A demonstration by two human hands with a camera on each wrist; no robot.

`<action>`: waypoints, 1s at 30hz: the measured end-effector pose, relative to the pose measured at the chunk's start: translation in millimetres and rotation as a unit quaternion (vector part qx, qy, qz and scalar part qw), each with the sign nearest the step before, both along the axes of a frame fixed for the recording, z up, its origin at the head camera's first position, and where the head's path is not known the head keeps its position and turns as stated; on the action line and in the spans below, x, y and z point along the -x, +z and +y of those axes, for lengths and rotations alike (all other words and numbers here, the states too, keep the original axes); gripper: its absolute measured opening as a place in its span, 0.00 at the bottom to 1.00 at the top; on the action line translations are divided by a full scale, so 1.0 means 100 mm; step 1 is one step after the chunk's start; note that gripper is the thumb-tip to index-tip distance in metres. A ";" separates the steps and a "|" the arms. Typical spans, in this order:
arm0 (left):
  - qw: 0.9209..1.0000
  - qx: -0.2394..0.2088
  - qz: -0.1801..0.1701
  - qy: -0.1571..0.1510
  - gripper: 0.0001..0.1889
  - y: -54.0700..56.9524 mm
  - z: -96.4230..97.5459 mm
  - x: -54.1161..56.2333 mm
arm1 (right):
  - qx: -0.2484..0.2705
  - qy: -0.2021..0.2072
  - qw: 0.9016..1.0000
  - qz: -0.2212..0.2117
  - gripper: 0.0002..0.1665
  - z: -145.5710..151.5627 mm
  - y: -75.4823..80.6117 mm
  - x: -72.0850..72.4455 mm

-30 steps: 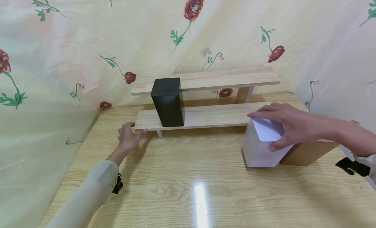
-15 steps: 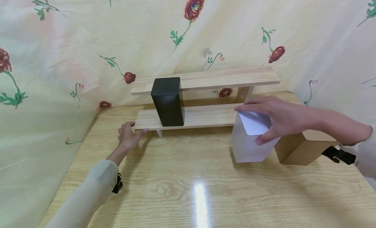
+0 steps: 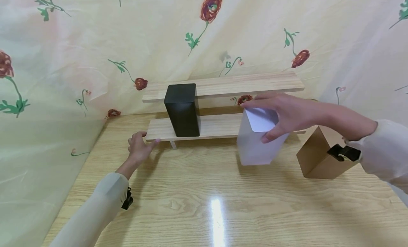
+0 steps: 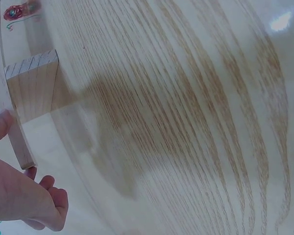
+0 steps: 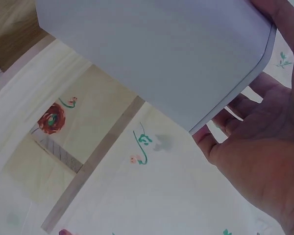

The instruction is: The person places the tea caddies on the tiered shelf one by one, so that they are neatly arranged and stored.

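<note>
Before the shelf (image 3: 220,125), white box (image 3: 259,148) upright, long axis near-vertical.

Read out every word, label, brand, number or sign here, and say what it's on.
None: no readable text shows on the visible sides of the tall white box, the tall black box, the brown cardboard box or the pale wooden two-tier shelf. The cream backdrop carries printed flowers, not lettering.

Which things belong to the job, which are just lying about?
In the job:
White rectangular box, held by the right hand
Pale two-tier wooden shelf, left end gripped by the left hand

Untouched, perhaps just there:
Black rectangular box on the shelf
Brown rectangular box on the pale table
Flowered backdrop
</note>
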State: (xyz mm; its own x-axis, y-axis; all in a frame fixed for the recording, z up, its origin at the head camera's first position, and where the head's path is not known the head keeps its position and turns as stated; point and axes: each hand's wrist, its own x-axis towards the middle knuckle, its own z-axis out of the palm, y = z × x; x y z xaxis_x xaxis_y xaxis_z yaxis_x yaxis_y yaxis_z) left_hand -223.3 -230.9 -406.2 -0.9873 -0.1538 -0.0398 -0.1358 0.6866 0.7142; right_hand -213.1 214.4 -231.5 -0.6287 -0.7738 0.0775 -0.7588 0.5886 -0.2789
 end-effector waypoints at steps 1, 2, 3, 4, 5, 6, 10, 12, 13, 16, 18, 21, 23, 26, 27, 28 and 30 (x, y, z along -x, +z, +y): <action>1.000 0.000 0.000 0.000 0.40 0.00 0.00 0.00 | 0.000 -0.005 1.000 -0.003 0.53 -0.01 0.00 0.01; 1.000 0.001 0.001 0.000 0.40 0.00 0.00 0.00 | 0.000 -0.010 1.000 -0.009 0.53 -0.02 0.01 0.03; 1.000 0.001 0.001 -0.001 0.40 0.00 0.00 0.00 | 0.001 -0.014 1.000 -0.014 0.53 -0.03 0.02 0.04; 1.000 0.001 0.002 -0.001 0.40 0.00 0.00 0.01 | 0.001 -0.018 1.000 -0.018 0.53 -0.04 0.02 0.06; 1.000 0.001 0.002 0.000 0.39 0.00 0.00 0.01 | 0.001 -0.022 1.000 -0.022 0.53 -0.05 0.03 0.07; 1.000 0.001 0.002 0.001 0.39 0.00 0.00 0.01 | 0.001 -0.024 0.999 -0.025 0.53 -0.06 0.03 0.09; 1.000 -0.003 -0.001 0.002 0.39 0.00 0.00 0.00 | 0.001 -0.026 0.999 -0.029 0.53 -0.12 0.07 0.15; 1.000 -0.003 -0.002 0.002 0.40 0.00 0.00 0.01 | 0.000 -0.026 0.999 -0.028 0.53 -0.14 0.09 0.19; 1.000 -0.004 -0.002 0.001 0.40 0.00 0.00 0.01 | -0.001 -0.026 0.999 -0.027 0.53 -0.16 0.10 0.21; 1.000 -0.004 -0.003 0.001 0.40 0.00 0.00 0.00 | -0.002 -0.032 0.999 -0.033 0.53 -0.20 0.13 0.27; 1.000 -0.005 -0.002 0.001 0.40 0.00 0.00 0.00 | 0.001 -0.034 0.999 -0.037 0.52 -0.22 0.14 0.33; 1.000 -0.007 -0.001 0.002 0.40 0.00 0.01 0.01 | 0.002 -0.041 0.998 -0.047 0.52 -0.24 0.14 0.41; 1.000 -0.008 0.001 0.004 0.40 -0.01 0.01 0.01 | 0.004 -0.047 0.997 -0.053 0.52 -0.24 0.13 0.47; 1.000 -0.008 0.002 0.006 0.40 -0.01 0.01 0.02 | 0.003 -0.054 0.997 -0.059 0.53 -0.26 0.13 0.54; 1.000 -0.008 0.001 0.006 0.40 -0.01 0.01 0.02 | 0.003 -0.056 0.997 -0.060 0.53 -0.26 0.13 0.57; 1.000 -0.008 0.001 0.006 0.40 -0.01 0.01 0.02 | 0.003 -0.057 0.997 -0.061 0.53 -0.27 0.12 0.59; 1.000 -0.009 0.000 0.005 0.40 -0.01 0.01 0.02 | 0.003 -0.058 0.996 -0.061 0.54 -0.28 0.12 0.64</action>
State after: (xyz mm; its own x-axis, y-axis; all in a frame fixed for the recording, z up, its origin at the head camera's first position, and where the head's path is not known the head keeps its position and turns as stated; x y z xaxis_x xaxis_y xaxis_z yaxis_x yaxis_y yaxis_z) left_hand -225.2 -229.6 -407.4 -0.9857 -0.1627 -0.0432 -0.1429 0.6726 0.7261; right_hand -276.9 186.0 -219.4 -0.7184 -0.6956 -0.0010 -0.6465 0.6682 -0.3681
